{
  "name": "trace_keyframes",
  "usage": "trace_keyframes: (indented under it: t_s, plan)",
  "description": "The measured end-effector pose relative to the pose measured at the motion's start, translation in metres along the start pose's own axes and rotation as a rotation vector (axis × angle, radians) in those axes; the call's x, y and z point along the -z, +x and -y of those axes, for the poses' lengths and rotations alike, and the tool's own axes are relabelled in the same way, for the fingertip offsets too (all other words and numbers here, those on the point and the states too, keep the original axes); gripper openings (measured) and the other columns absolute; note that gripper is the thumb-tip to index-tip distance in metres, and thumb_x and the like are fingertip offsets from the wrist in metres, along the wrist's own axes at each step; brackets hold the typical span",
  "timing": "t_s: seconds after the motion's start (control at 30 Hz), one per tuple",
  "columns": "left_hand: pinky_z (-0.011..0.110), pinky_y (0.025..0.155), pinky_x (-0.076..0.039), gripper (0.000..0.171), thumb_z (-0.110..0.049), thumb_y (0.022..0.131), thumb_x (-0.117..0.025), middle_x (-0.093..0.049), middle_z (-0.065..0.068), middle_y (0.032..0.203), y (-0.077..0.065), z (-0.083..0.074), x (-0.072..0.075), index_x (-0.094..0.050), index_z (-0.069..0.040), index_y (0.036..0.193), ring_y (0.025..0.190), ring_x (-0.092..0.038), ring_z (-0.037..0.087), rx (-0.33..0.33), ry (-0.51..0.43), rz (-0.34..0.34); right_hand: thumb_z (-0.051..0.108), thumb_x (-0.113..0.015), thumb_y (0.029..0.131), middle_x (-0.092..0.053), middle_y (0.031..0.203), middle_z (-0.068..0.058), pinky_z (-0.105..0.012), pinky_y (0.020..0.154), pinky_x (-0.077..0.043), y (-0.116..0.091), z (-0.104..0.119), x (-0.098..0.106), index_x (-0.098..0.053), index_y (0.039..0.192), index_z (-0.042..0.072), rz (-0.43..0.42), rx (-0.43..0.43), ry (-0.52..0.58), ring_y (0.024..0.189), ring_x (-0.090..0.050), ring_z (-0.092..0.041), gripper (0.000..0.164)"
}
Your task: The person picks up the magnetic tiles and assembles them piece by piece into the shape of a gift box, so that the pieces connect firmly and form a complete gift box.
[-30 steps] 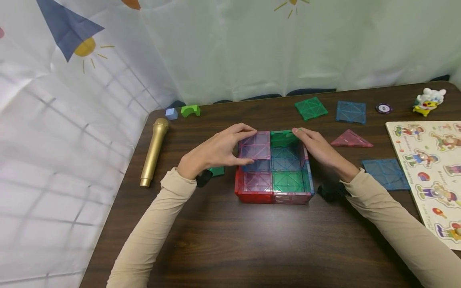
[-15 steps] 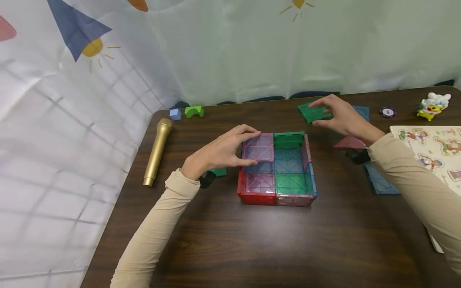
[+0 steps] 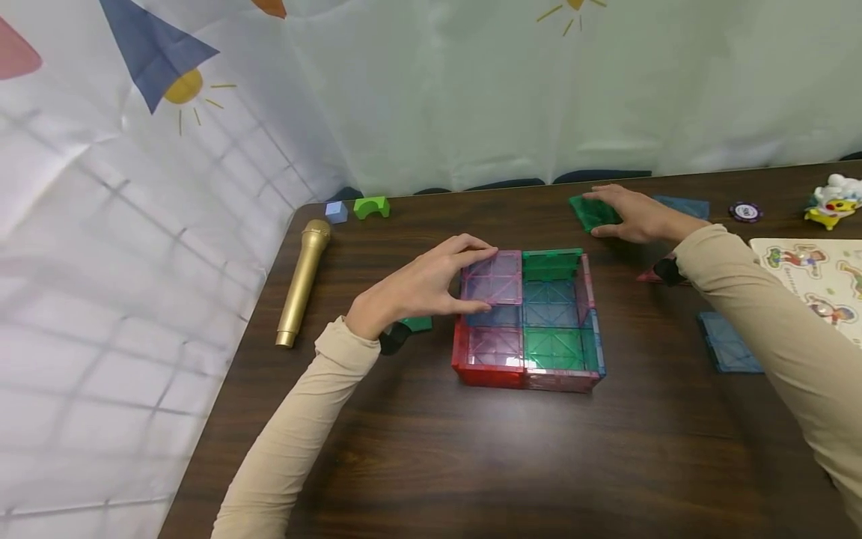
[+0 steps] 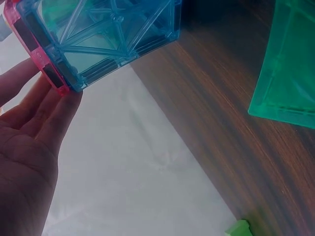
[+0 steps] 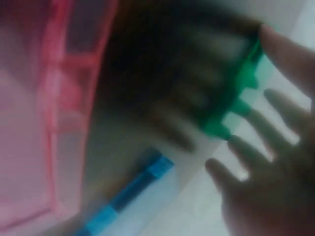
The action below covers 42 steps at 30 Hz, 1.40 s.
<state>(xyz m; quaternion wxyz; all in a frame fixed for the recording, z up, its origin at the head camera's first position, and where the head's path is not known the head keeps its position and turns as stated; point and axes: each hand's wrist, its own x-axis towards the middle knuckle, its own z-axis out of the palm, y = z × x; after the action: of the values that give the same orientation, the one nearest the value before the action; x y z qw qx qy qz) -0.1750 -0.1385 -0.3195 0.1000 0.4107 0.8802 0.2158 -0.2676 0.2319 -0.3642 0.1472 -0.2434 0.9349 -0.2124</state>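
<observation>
A low open box of see-through magnetic tiles (image 3: 525, 379) stands mid-table, with red, pink, blue and green panels. A pink square tile (image 3: 501, 277) covers its back left quarter. My left hand (image 3: 427, 288) spans that corner, thumb and fingers spread; in the left wrist view its fingertips touch the corner where the pink edge (image 4: 39, 56) meets a blue tile (image 4: 115, 37). At the back, my right hand (image 3: 636, 215) pinches a green square tile (image 3: 592, 213) between thumb and fingers. The right wrist view is blurred, with this green tile (image 5: 234, 93) edge-on at the fingertips.
Left lies a gold microphone (image 3: 303, 283), near a blue cube (image 3: 336, 212) and green arch block (image 3: 372, 207). Right are blue tiles (image 3: 730, 344), a partly covered pink triangle, a poker chip (image 3: 746, 212), a figurine (image 3: 833, 202) and a picture board (image 3: 801, 281). A curtain (image 3: 438, 90) hangs behind.
My right hand has left the box's back right corner, reached to the back and taken hold of the green square tile. The left hand has stayed at the box.
</observation>
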Motion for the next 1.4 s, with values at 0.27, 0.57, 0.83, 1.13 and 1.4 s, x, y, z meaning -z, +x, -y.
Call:
trace_keyframes:
  t_s: [0.27,0.57,0.83,1.13,1.4]
  plan:
    - [0.037,0.112,-0.046,0.08,-0.035,0.089,-0.086,-0.049,0.011,0.149,-0.002,0.001,0.0,-0.052,0.0,0.152,0.133,-0.05,0.024,0.007,-0.008,-0.005,0.034,-0.079,0.091,-0.043,0.137,-0.044,-0.069,0.106,-0.038,-0.004,0.014,-0.005,-0.047,0.143,-0.019,-0.059,-0.09,-0.109,0.128,-0.041,-0.058,0.081]
    - [0.038,0.113,-0.046,0.081,-0.035,0.088,-0.086,-0.05,0.011,0.148,-0.002,0.004,-0.001,-0.051,0.0,0.152,0.133,-0.049,0.024,0.018,-0.014,-0.01,0.032,-0.083,0.086,-0.049,0.132,-0.038,-0.066,0.097,-0.043,-0.026,0.037,0.012,-0.054,0.142,-0.014,-0.258,-0.026,-0.077,0.119,-0.047,-0.051,0.078]
    - [0.04,0.114,-0.045,0.081,-0.037,0.089,-0.085,-0.051,0.013,0.147,-0.005,0.006,-0.001,-0.052,0.0,0.152,0.135,-0.049,0.025,0.005,-0.003,-0.031,0.026,-0.094,0.071,-0.057,0.123,-0.021,-0.055,0.084,-0.048,-0.048,0.091,0.009,-0.066,0.135,-0.004,-0.345,0.467,-0.069,0.107,-0.054,-0.035,0.076]
    - [0.039,0.112,-0.045,0.081,-0.038,0.089,-0.085,-0.051,0.012,0.147,-0.002,0.004,-0.003,-0.052,0.0,0.152,0.133,-0.049,0.024,-0.004,-0.003,-0.033,0.039,-0.092,0.075,-0.056,0.121,-0.016,-0.048,0.086,-0.053,-0.055,0.112,-0.018,-0.067,0.134,-0.003,-0.211,0.419,-0.132,0.108,-0.051,-0.028,0.077]
    - [0.038,0.112,-0.046,0.081,-0.039,0.088,-0.085,-0.051,0.011,0.147,-0.001,0.004,-0.002,-0.052,-0.001,0.152,0.132,-0.049,0.023,-0.014,-0.013,-0.041,0.036,-0.093,0.076,-0.057,0.12,-0.015,-0.044,0.081,-0.051,-0.062,0.107,-0.027,-0.066,0.135,-0.004,-0.255,0.433,-0.124,0.102,-0.049,-0.025,0.076]
